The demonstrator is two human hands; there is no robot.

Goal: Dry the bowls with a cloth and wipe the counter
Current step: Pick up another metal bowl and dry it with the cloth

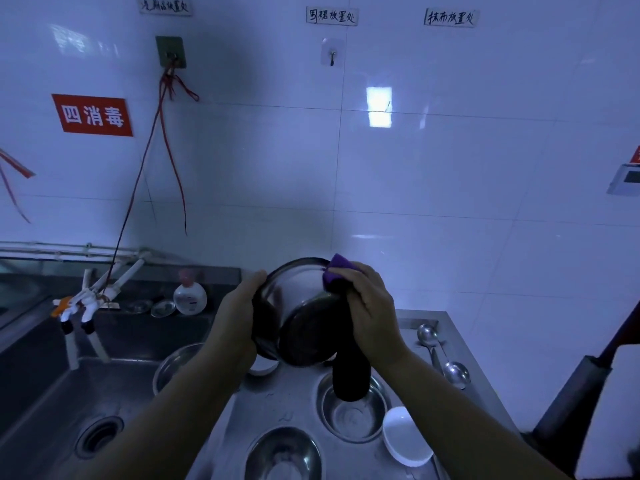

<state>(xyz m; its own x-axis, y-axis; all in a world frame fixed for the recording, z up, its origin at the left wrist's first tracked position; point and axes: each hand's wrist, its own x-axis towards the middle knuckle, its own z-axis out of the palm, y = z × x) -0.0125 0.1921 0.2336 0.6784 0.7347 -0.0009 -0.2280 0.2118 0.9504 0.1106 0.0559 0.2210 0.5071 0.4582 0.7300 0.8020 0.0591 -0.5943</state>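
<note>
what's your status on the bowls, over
Left hand gripping the steel bowl, held up over the counter. Right hand pressing the purple cloth on its rim. More bowls waiting below; nothing in the way.

White tiled wall (450,174), dim bluish light, window glare (379,106) above the hands. Red sign (92,115) and green hook plate (169,51) with red cords up-left. Three handwritten labels along top. Steel sink basin (69,393) left of the hands.

Steel bowl (298,306) tilted above the counter (460,341), purple cloth (337,271) draped over its rim
</note>
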